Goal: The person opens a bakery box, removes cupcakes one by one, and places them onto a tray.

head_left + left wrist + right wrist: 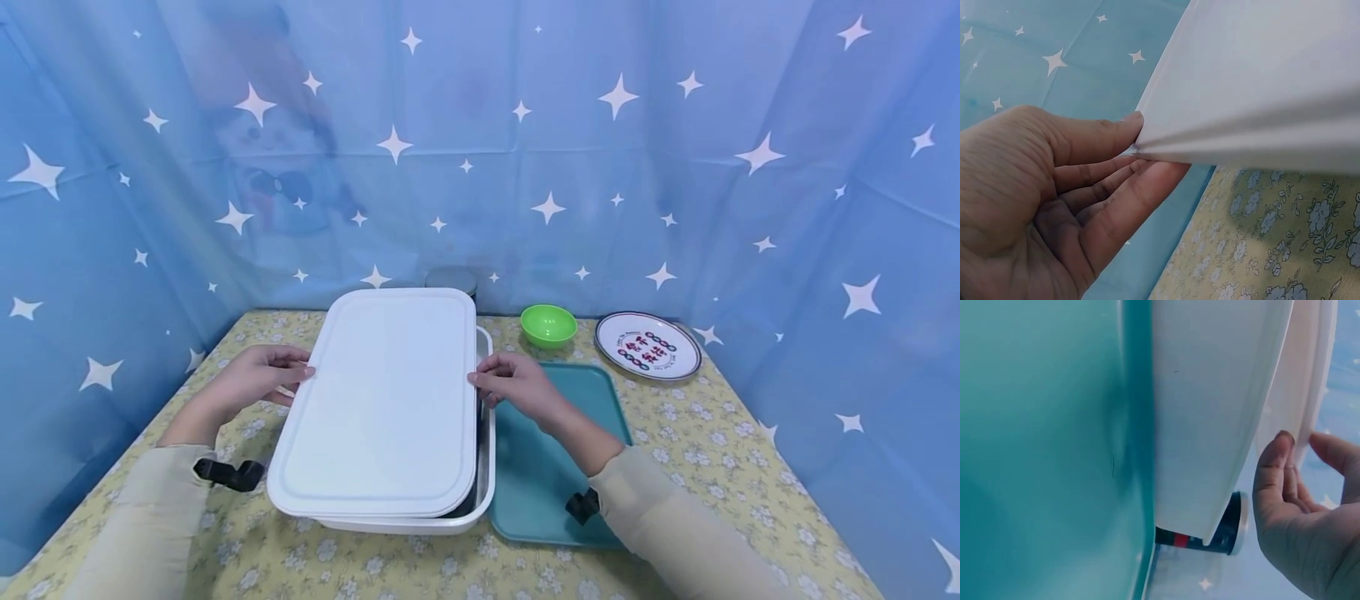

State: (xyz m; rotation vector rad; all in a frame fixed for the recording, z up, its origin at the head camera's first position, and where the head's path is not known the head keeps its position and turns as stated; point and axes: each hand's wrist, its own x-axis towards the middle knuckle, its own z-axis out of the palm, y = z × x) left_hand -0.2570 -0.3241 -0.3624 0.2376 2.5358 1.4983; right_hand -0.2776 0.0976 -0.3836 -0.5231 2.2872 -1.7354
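**Mia:** What can't we see well?

**Tom:** We can't see inside the white box [480, 500]. The white lid [382, 400] covers nearly all of it. Only a dark strip shows along the right side, and we can't tell what is in there. Behind the lid we see just the top of a dark jar [451, 279]. The rest is hidden.

**Mia:** Where is the lid, and where are our hands?

**Tom:** The lid sits across the top of the box, slid a bit to the left, so the box's right rim peeks out. Our left hand [255, 379] holds the lid's left edge. Our right hand [517, 385] holds its right edge. So the lid is right between our two hands.

**Mia:** How do our hands hold it?

**Tom:** In the left wrist view, the thumb is on top and the fingers are under, pinching the edge. The right grip pinches its edge the same way.

**Mia:** What else is on the counter [712, 450]?

**Tom:** A teal tray [540, 467] lies touching the box on the right, under our right arm. Farther back we see a little green bowl [548, 324] and a round plate [648, 345] with writing on it.
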